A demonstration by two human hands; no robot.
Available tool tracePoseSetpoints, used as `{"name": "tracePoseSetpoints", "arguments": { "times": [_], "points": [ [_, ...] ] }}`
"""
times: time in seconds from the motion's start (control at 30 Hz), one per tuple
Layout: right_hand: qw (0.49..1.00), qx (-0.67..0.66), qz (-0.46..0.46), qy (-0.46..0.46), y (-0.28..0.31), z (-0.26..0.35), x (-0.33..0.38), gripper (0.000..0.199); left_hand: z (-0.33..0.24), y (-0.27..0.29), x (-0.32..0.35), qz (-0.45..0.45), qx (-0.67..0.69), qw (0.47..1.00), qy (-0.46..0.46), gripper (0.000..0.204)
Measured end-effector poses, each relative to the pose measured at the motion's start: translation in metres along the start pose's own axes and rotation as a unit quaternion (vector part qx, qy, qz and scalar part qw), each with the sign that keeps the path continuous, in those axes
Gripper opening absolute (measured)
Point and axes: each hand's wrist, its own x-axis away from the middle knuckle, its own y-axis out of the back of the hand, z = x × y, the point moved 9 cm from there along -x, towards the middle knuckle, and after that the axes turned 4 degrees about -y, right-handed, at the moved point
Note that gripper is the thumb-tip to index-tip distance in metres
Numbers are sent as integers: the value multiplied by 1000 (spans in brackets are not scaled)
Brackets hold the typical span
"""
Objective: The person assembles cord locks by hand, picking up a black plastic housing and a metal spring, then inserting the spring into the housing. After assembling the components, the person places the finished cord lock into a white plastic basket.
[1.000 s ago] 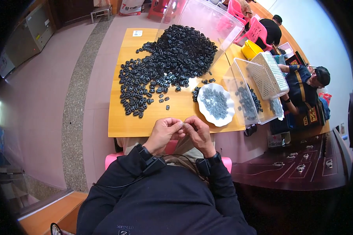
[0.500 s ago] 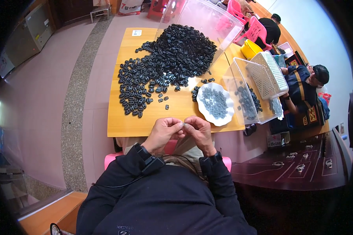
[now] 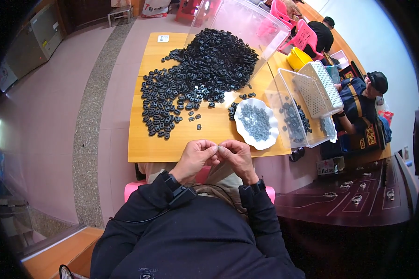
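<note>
My left hand (image 3: 195,158) and my right hand (image 3: 238,159) meet at the fingertips over the table's near edge. Both are closed in a pinch, thumbs and forefingers together. Whatever lies between the fingertips is too small and too covered to name. Beyond them, a large heap of small black plastic pieces with two holes (image 3: 219,58) spreads toward the left of the table. Just right of my right hand stands a white scalloped dish (image 3: 240,129) holding many small clear-grey pieces (image 3: 256,122).
The wooden table (image 3: 181,149) bears a clear plastic bin (image 3: 270,30) tipped behind the heap. At right, another clear bin (image 3: 288,83) holds black pieces, beside a white perforated basket (image 3: 314,88) and a yellow bowl (image 3: 298,58). A co-worker (image 3: 365,100) sits at the right.
My hands stay pinched together at almost the same spot. The whole view has shifted very slightly.
</note>
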Motion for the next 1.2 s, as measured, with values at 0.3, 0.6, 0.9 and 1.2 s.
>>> {"name": "tracePoseSetpoints", "arguments": {
  "times": [0.3,0.6,0.9,1.2],
  "points": [
    [1000,24,10,3,-4,4,0,14,-1,2,-1,-12,-11,1000,-8,15],
    [999,-7,18,-35,-2,-4,0,14,-1,1,-1,-2,-12,1000,-12,14],
    [997,-8,47,-56,-8,-6,0,19,0,0,-2,5,-15,1000,-15,15],
    [999,-4,37,-35,-10,-3,0,16,0,1,-2,13,-13,1000,-21,14]
  ]
}}
